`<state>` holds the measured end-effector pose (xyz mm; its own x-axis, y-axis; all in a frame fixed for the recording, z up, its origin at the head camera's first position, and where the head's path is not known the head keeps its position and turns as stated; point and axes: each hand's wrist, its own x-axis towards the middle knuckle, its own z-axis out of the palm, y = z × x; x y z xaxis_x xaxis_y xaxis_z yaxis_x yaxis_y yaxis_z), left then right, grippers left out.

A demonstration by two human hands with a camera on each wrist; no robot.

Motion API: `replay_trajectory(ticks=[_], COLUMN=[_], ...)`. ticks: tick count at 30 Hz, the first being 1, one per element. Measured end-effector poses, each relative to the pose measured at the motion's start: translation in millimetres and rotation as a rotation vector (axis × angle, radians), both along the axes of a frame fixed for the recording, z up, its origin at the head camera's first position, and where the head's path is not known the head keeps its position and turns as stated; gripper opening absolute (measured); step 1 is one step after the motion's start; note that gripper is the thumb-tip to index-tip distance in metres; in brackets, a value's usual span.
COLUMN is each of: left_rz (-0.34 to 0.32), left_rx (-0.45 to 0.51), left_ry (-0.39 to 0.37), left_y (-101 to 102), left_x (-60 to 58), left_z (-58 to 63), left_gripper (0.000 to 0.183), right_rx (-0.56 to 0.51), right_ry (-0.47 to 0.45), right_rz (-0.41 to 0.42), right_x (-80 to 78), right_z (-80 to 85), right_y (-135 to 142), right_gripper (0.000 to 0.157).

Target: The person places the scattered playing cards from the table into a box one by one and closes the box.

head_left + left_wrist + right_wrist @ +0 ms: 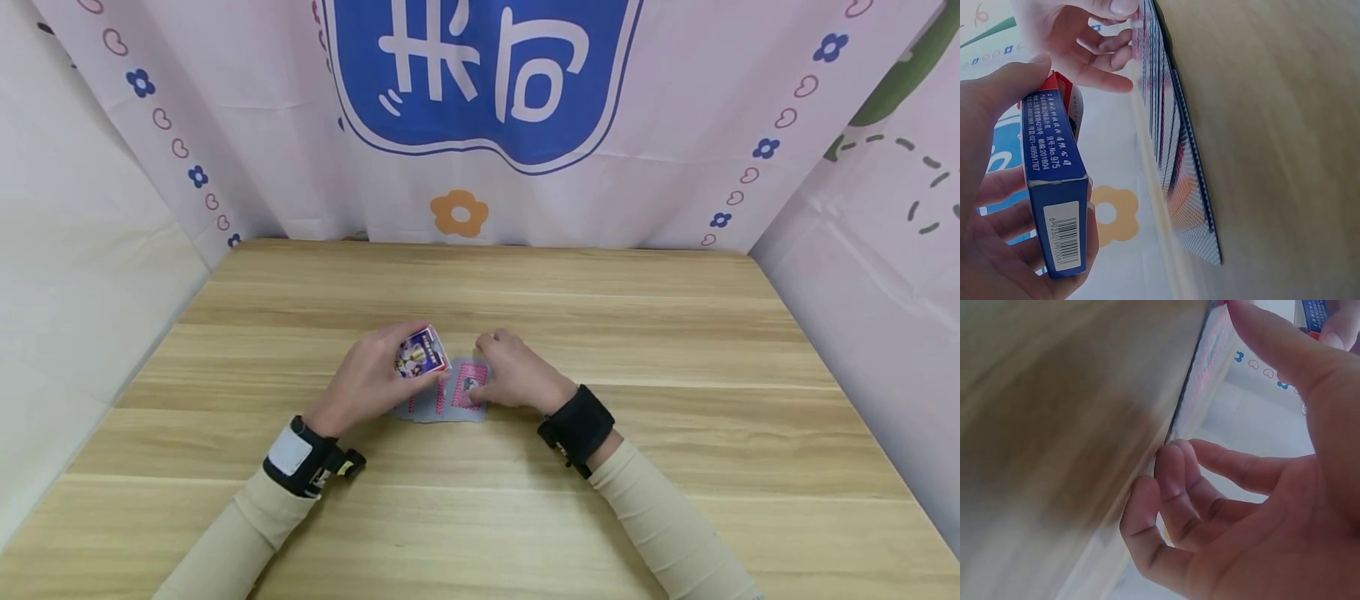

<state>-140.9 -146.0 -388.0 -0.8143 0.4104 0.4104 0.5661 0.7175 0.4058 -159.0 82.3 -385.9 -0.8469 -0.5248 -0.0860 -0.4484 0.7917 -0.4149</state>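
Note:
My left hand (372,377) grips a playing-card box (422,353), its thumb and fingers on opposite sides. In the left wrist view the blue side of the box (1054,156) shows white print and a barcode. Below and beside it lies an overlapping row of playing cards (470,385), with red-patterned backs up, partly hidden under the left hand. My right hand (525,375) is at the right end of this row, thumb on the card backs. In the right wrist view its curled fingertips (1171,453) meet the edge of the cards (1200,381).
The wooden table (480,508) reaches out on all sides of the cards. A white printed curtain (285,183) hangs behind its far edge, with pale cloth (90,250) at the left side. Each wrist wears a black strap (581,429).

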Motion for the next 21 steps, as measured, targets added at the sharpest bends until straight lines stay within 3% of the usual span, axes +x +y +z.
replay_trajectory(ticks=[3,9,16,18,21], left_rz=[-0.002,-0.003,-0.012,-0.017,-0.018], left_rx=[-0.001,-0.002,0.005,0.009,0.009], left_ry=[0.003,0.002,0.004,0.010,0.015], left_y=[0.1,0.4,0.6,0.7,0.9], left_x=[0.5,1.8,2.5,2.3,1.6], left_z=[0.6,1.5,1.2,1.3,1.7], left_gripper=[0.074,0.074,0.074,0.074,0.076], right_rx=[-0.031,-0.114,-0.197,-0.263,-0.383], right_ry=[-0.004,0.025,0.021,-0.003,-0.011], right_rz=[-0.010,0.049,0.122,0.094,-0.015], right_x=[-0.4,-2.4,-5.2,-6.3,-7.1], right_z=[0.1,-0.3,3.5,7.4,15.7], right_y=[0.0,0.2,3.8,6.0,8.6], right_gripper=[0.061,0.008,0.012,0.022,0.035])
